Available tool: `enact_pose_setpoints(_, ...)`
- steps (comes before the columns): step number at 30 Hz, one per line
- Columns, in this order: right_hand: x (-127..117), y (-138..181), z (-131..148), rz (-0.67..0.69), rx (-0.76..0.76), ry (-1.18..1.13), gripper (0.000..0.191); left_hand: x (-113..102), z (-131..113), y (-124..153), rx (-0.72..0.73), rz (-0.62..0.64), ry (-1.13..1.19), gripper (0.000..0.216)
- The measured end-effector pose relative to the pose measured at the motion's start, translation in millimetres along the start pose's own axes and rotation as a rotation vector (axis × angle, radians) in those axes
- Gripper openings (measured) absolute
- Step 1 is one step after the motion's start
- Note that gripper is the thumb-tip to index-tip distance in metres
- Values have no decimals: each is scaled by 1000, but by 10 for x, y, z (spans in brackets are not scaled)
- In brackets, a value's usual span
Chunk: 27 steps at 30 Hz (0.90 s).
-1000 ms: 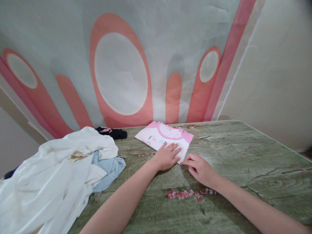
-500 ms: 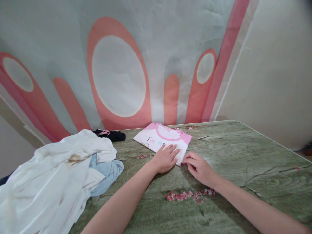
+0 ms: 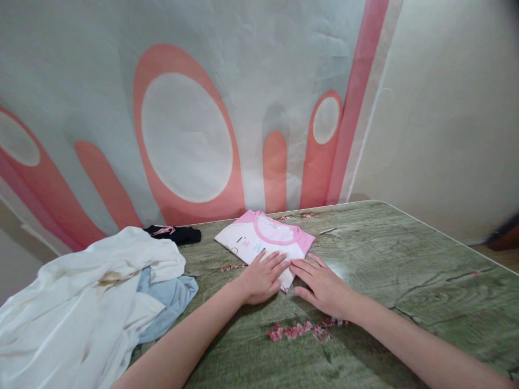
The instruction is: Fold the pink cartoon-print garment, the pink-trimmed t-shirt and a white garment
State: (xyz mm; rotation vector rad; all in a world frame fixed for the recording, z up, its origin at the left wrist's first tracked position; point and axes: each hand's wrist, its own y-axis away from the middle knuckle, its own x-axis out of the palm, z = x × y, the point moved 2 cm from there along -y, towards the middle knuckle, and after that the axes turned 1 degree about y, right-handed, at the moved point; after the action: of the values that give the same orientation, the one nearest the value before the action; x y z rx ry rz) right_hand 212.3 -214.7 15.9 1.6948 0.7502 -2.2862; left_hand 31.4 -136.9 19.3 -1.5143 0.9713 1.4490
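A folded white T-shirt with pink collar and sleeves (image 3: 263, 240) lies near the far edge of the table (image 3: 405, 270). My left hand (image 3: 259, 278) rests flat on the shirt's near corner, fingers spread. Beside it, my right hand (image 3: 322, 286) lies flat with its fingers apart, fingertips touching the same near corner, palm on the tabletop. Neither hand grips anything.
A heap of white cloth (image 3: 81, 302) with a light blue garment (image 3: 170, 300) under it fills the left side. A small black item (image 3: 174, 233) lies behind it. A pink and grey patterned sheet (image 3: 182, 135) hangs behind the table. The tabletop bears printed pink blossoms (image 3: 302, 329).
My right hand has gone from pinching the shirt's near corner to lying flat with fingers spread. The view has shifted slightly rightward; the left hand stays on the shirt.
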Motion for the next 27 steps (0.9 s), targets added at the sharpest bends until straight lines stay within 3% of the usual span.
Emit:
enact_pose_setpoints(6, -64, 60, 370, 6, -25, -51, 48, -197, 45, 297, 101, 28, 128, 47)
enact_pose_setpoints(9, -74, 60, 542, 5, -99, -141, 51, -299, 44, 278, 11, -72, 226, 38)
enact_pose_setpoints(11, -90, 41, 575, -9, -167, -213, 43, -318, 17, 191, -80, -166, 254, 36)
enact_pose_setpoints(14, -137, -2, 386, -160, -142, -267, 23, -255, -80, 21, -145, -205, 223, 38)
enact_pose_setpoints(17, -172, -14, -53, -380, 52, -259, 21, -123, -204, -103, -142, -111, 151, 46)
enact_pose_setpoints(19, -156, 4, -370, -450, 186, -242, 22, -40, -267, -137, -131, -45, 105, 54)
enact_pose_setpoints(22, -83, 31, -694, -444, 272, -268, 31, 19, -296, -132, -113, -5, 62, 60)
enact_pose_setpoints(27, 35, 5, -686, -249, 67, -249, 51, -45, -227, -24, -16, 37, 51, 60)
